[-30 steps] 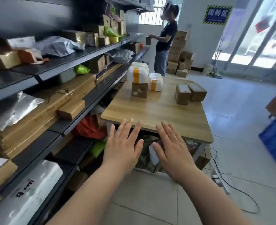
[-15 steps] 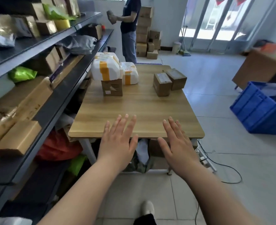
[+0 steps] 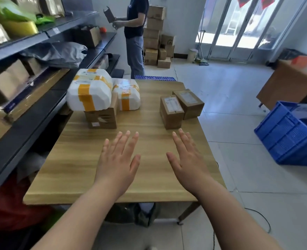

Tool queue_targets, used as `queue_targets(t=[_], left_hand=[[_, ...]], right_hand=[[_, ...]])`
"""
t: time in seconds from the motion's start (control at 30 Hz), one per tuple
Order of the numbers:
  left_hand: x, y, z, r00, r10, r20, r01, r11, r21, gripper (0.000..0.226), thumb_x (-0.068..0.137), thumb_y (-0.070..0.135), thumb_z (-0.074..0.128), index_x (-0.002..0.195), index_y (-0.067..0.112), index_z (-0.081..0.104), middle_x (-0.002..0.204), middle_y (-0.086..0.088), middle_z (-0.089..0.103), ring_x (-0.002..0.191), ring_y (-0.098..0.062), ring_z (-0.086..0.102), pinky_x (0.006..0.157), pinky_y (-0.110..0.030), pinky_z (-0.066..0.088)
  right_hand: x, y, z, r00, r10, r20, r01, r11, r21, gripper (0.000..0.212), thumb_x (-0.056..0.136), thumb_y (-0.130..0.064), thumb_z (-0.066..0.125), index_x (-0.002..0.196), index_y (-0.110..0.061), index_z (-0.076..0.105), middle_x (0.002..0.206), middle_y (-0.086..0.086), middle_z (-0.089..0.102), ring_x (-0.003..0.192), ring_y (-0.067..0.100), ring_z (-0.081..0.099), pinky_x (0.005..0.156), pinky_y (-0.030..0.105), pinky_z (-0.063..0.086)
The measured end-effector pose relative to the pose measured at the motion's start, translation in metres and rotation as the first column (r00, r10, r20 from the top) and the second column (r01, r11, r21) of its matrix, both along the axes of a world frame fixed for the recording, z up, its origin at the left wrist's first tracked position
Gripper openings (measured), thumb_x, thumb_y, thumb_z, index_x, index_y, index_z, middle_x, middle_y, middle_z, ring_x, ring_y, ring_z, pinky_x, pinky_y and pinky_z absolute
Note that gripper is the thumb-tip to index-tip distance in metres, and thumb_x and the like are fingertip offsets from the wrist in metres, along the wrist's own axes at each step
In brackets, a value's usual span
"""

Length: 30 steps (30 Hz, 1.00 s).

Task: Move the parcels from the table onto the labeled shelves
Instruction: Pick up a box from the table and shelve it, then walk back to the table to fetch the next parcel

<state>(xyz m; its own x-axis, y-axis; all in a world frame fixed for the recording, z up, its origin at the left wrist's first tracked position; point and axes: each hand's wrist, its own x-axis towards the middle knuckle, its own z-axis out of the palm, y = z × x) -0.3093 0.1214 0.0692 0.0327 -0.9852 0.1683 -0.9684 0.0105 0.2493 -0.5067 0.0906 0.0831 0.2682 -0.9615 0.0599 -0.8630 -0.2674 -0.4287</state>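
Both hands out flat above the near half of the tabletop point(image 3: 73, 159), palms down: left hand point(image 3: 117, 160) and right hand point(image 3: 187, 159), fingers spread and holding nothing; whether the palms touch the wood cannot be told. Parcels sit at the far half. Large white foam parcel point(image 3: 89, 92) with yellow tape rests on a cardboard box point(image 3: 102, 117), hiding most of its top. Smaller white taped parcel point(image 3: 127, 94) just beside, touching. To the right, two brown boxes side by side: nearer one point(image 3: 170, 111), farther one point(image 3: 189, 102) (labels too blurred to read). Shelves point(image 3: 31, 112) along the left, already holding packages; upper tiers cut off. A second person point(image 3: 134, 33) stands beyond, head out of view.
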Motion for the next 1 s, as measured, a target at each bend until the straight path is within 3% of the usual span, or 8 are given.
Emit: queue_targets(t=[0.13, 0.3, 0.67, 0.8, 0.9, 1.0], left_hand=[[-0.008, -0.039, -0.011, 0.999, 0.007, -0.038, -0.006, 0.999, 0.040, 0.060, 0.098, 0.046, 0.017, 0.148, 0.035, -0.015, 0.161, 0.008, -0.005, 0.146, -0.010, -0.012, 0.115, -0.034, -0.014], [0.008, -0.073, -0.025, 0.999, 0.003, -0.043, 0.000, 0.997, 0.083, 0.067, 0.077, 0.057, -0.011, 0.139, 0.036, -0.022, 0.161, 0.008, -0.003, 0.145, -0.007, -0.012, 0.113, -0.032, -0.017], [0.042, -0.165, -0.023, 0.989, -0.145, -0.018, 0.147, 0.984, 0.106, 0.077, 0.075, 0.056, -0.012, 0.149, 0.034, -0.013, 0.161, 0.007, -0.003, 0.147, -0.011, -0.010, 0.112, -0.033, -0.016], [0.032, -0.183, -0.029, 0.978, -0.206, -0.012, 0.206, 0.968, 0.142, 0.061, 0.096, 0.051, 0.007, 0.149, 0.032, -0.015, 0.161, 0.006, -0.009, 0.146, -0.011, -0.014, 0.114, -0.034, -0.016], [0.027, -0.189, -0.036, 0.968, -0.250, 0.017, 0.243, 0.956, 0.164, 0.074, 0.078, 0.056, -0.013, 0.148, 0.033, -0.018, 0.161, 0.007, -0.009, 0.146, -0.011, -0.014, 0.112, -0.032, -0.017], [0.028, -0.198, -0.042, 0.974, -0.228, 0.009, 0.222, 0.958, 0.183, 0.078, 0.073, 0.056, -0.015, 0.148, 0.033, -0.016, 0.161, 0.006, -0.004, 0.147, -0.011, -0.010, 0.113, -0.033, -0.015]], right_hand=[[-0.009, -0.042, -0.004, 1.000, -0.016, 0.008, 0.016, 0.999, 0.034, 0.061, 0.100, -0.044, 0.030, 0.153, -0.028, 0.004, 0.159, -0.012, -0.010, 0.145, 0.006, -0.016, 0.115, 0.024, -0.006], [0.001, -0.072, -0.017, 0.999, -0.039, 0.000, 0.039, 0.994, 0.098, 0.062, 0.100, -0.045, 0.031, 0.153, -0.029, 0.003, 0.159, -0.012, -0.011, 0.144, 0.005, -0.016, 0.113, 0.022, -0.006], [0.028, -0.120, -0.006, 0.980, -0.197, -0.003, 0.196, 0.976, 0.092, 0.064, 0.099, -0.045, 0.035, 0.152, -0.032, 0.002, 0.159, -0.014, -0.012, 0.145, 0.006, -0.014, 0.115, 0.025, 0.001], [0.026, -0.127, -0.008, 0.969, -0.247, -0.011, 0.247, 0.962, 0.118, 0.064, 0.099, -0.046, 0.035, 0.152, -0.033, 0.001, 0.158, -0.015, -0.013, 0.145, 0.006, -0.014, 0.116, 0.027, 0.003], [0.022, -0.133, -0.014, 0.962, -0.273, -0.007, 0.271, 0.952, 0.141, 0.066, 0.098, -0.047, 0.036, 0.152, -0.033, 0.001, 0.159, -0.015, -0.013, 0.145, 0.006, -0.014, 0.117, 0.028, 0.003], [0.018, -0.152, -0.015, 0.964, -0.266, -0.001, 0.263, 0.952, 0.158, 0.069, 0.097, -0.048, 0.040, 0.152, -0.033, 0.002, 0.159, -0.014, -0.015, 0.145, 0.007, -0.014, 0.117, 0.029, 0.002]])
